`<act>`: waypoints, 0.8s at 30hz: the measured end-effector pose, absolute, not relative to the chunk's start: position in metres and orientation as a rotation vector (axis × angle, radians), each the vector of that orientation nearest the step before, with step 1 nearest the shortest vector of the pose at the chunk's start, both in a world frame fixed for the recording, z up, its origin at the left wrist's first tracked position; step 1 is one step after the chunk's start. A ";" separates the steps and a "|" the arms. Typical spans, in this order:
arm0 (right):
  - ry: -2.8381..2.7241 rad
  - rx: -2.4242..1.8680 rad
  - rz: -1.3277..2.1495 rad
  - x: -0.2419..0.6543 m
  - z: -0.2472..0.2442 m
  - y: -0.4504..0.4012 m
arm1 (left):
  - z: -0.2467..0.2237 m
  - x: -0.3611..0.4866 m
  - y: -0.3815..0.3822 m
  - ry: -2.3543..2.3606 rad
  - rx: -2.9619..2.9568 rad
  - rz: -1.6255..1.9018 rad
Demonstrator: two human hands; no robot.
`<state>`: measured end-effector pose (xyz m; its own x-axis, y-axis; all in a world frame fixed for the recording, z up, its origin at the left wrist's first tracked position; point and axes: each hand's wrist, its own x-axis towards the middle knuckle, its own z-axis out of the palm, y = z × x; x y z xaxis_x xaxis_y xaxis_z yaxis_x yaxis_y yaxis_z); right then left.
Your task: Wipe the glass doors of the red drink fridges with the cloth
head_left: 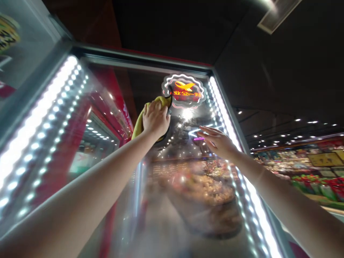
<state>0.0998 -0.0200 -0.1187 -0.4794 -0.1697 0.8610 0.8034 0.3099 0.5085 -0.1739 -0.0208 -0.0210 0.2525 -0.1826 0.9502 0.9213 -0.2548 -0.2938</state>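
Head view shows the left hand (156, 116) grasping a yellow cloth (138, 126) near the glass panel's (150, 80) top edge, beside the lit sign (185, 90). The right hand (219, 141) has loose, extended fingers. Uneven pressure could maybe let the cloth slip.

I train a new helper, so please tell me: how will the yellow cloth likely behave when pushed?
The yellow cloth is probably floppy, since it looks creased under the left hand. It may slide easily, as the glass looks smooth and shiny. Its loose edge might bunch up.
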 end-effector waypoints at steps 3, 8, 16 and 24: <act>-1.649 -0.652 -1.344 0.102 -0.124 -0.020 | -0.013 -0.138 -0.015 -0.691 -1.474 -1.261; -1.709 -0.674 -1.372 0.122 -0.130 -0.025 | -0.031 -0.091 -0.011 -0.396 -1.784 -0.831; -1.606 -0.822 -1.367 0.151 -0.143 -0.027 | -0.012 -0.064 -0.006 -0.582 -1.547 -1.338; -1.625 -0.937 -1.339 0.166 -0.147 -0.025 | -0.040 -0.030 0.007 -0.232 -1.859 -0.823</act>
<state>0.1661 -0.0253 -0.1470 -0.3940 0.0474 0.9179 0.9100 0.1604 0.3823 -0.0301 0.0071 -0.0396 0.7453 -0.2077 0.6336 0.5079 -0.4388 -0.7413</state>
